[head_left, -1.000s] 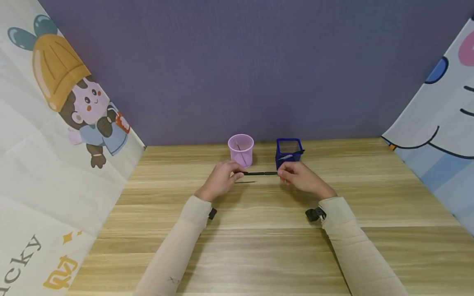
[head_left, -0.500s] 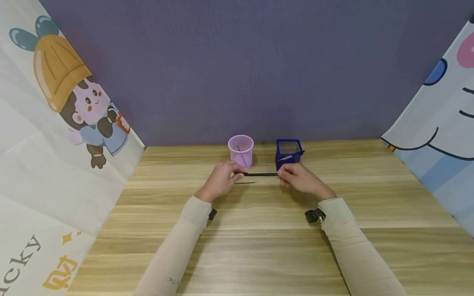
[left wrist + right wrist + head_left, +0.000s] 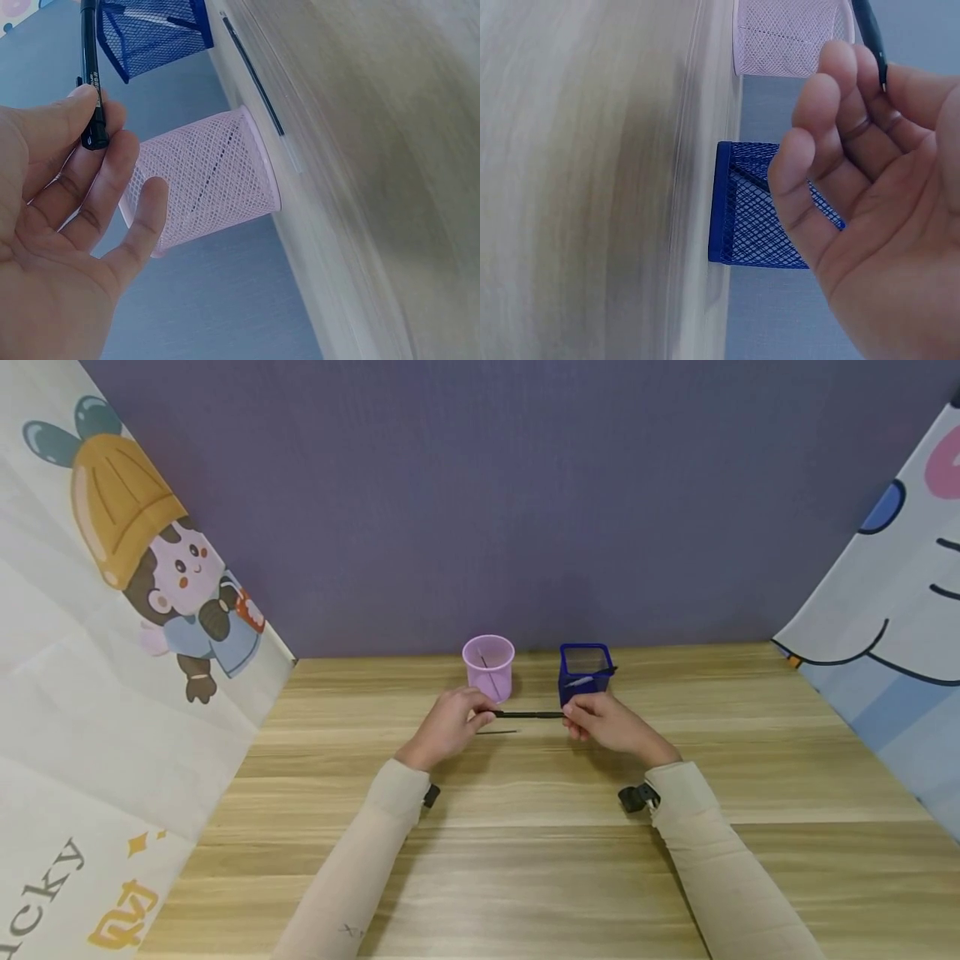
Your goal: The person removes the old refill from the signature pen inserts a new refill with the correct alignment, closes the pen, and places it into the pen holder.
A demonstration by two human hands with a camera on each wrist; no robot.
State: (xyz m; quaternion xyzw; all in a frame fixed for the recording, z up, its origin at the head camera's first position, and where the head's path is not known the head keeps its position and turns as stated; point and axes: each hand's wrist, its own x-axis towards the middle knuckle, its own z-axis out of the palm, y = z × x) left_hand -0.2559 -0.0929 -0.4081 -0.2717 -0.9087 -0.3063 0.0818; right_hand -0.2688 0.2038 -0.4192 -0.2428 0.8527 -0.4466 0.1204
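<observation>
A black pen (image 3: 528, 715) is held level above the table between my two hands. My left hand (image 3: 450, 722) pinches its clip end between thumb and fingers; that end (image 3: 94, 127) shows in the left wrist view. My right hand (image 3: 611, 720) pinches the other end, where the pen's narrow tip (image 3: 883, 79) pokes out between thumb and forefinger. A thin dark pen refill (image 3: 255, 75) lies on the table below the left hand. Behind the left hand stands a pink mesh cup (image 3: 489, 668) with a slim refill-like stick inside.
Just behind the right hand stands a blue square mesh holder (image 3: 585, 660) with a pen leaning in it. A purple-grey wall panel (image 3: 480, 510) rises at the wooden table's (image 3: 525, 877) back edge. Printed cloths (image 3: 82, 677) hang at both sides.
The hands and pen hold nearly the same place. The whole head view has shifted very slightly down in the picture.
</observation>
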